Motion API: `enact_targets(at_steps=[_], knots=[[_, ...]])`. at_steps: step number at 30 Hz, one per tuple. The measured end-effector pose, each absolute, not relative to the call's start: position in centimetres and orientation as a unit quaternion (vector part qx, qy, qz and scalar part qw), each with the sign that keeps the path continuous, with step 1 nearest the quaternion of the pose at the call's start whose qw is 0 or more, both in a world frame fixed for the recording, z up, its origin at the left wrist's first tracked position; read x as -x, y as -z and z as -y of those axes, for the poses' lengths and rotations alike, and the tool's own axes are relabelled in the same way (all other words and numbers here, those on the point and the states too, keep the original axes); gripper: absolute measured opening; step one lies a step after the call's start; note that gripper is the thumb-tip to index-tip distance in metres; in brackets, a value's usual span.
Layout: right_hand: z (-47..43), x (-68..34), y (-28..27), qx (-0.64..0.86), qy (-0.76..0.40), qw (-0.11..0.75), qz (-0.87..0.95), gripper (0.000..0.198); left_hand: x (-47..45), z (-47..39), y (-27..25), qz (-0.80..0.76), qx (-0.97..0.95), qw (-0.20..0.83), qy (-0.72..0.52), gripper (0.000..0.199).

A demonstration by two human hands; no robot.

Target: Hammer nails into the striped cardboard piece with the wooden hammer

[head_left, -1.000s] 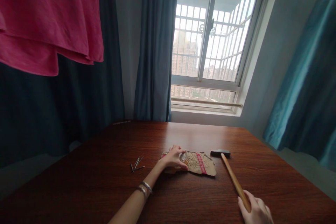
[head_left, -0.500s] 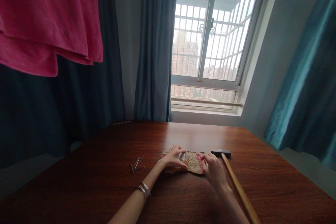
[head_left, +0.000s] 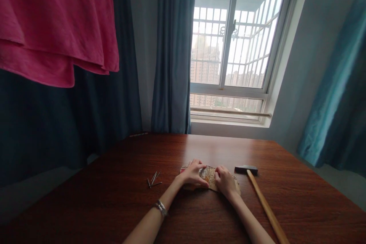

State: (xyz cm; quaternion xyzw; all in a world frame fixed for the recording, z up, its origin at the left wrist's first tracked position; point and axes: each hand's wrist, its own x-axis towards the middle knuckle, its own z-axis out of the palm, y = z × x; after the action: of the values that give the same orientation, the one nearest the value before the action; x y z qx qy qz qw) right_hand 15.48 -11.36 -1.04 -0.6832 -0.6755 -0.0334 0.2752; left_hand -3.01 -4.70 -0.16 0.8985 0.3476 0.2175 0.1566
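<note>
A flat, insole-shaped piece point(head_left: 211, 177) lies on the table, beige with dark dots and some red and yellow. My left hand point(head_left: 194, 173) spans its left part, thumb at the near edge and fingers at the far edge, holding it. Several thin dark uprights point(head_left: 208, 167) show at the far edge beside my left fingertips. Over the middle of the piece, my right hand point(head_left: 225, 180) is closed with its fingers curled together. What its fingertips hold, if anything, is hidden. The right end of the piece shows beyond my right hand.
On the right lies a hammer point(head_left: 265, 204) with a dark head and long wooden handle. Several nails point(head_left: 154, 180) lie loose to the left. The brown wooden table point(head_left: 160, 148) reaches toward the window point(head_left: 228, 45), with curtains point(head_left: 171, 53) and a hanging pink cloth point(head_left: 57, 23).
My right hand has moved left along the insole-shaped piece, from its right part to the middle. My left hand keeps its place on it. The whole view has shifted slightly.
</note>
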Motion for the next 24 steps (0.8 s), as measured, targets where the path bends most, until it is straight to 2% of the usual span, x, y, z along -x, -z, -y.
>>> enact_targets(at_steps=[9, 14, 19, 24], knots=[[11.0, -15.8, 1.6, 0.681, 0.019, 0.284, 0.675, 0.014, 3.3, 4.4, -2.1, -0.348, -0.897, 0.189, -0.194, 0.082], [10.9, -15.9, 1.6, 0.685, 0.026, 0.275, 0.675, 0.017, 5.8, 5.0, -6.0, -0.392, -0.851, 0.233, -0.259, 0.044], [10.9, -15.9, 1.6, 0.686, 0.034, 0.265, 0.677, 0.017, 11.2, 6.9, -8.1, -0.426, -0.862, 0.205, -0.186, 0.033], [11.1, -15.7, 1.5, 0.686, 0.047, 0.257, 0.679, 0.017, 16.2, 8.3, -7.2, -0.516, -0.841, 0.131, -0.101, 0.02]])
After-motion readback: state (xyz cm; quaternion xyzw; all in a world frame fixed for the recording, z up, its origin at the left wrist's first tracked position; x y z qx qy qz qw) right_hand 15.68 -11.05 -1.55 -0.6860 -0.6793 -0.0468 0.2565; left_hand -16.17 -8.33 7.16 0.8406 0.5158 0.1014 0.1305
